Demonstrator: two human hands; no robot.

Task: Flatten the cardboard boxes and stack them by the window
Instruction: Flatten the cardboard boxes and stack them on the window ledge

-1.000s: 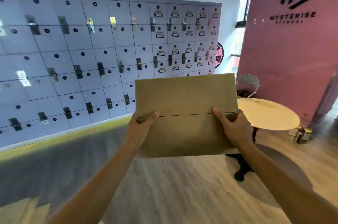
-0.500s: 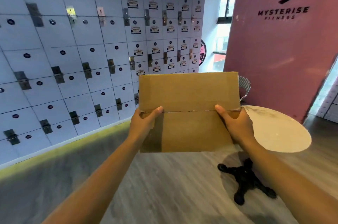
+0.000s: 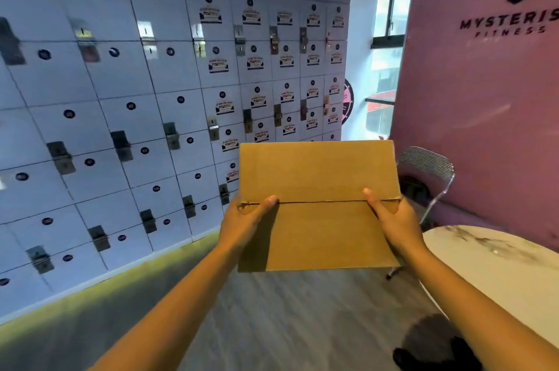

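Note:
I hold a brown cardboard box (image 3: 317,177) out in front of me at chest height, its broad face with a closed flap seam turned towards me. My left hand (image 3: 245,219) grips its left edge with the thumb lying along the seam. My right hand (image 3: 396,222) grips the right edge the same way, thumb on the face. The fingers of both hands are hidden behind the box. A window (image 3: 385,68) shows at the far end, between the lockers and the pink wall.
A wall of white lockers (image 3: 136,116) runs along the left. A pink wall (image 3: 484,128) with a logo stands on the right, a wire chair (image 3: 429,171) before it. A round white table (image 3: 496,267) with a black base (image 3: 435,349) is close on my right. Grey floor lies ahead.
I have moved forward along the lockers with the box held the same way. The table has slid closer to my right side, and the chair and window look nearer.

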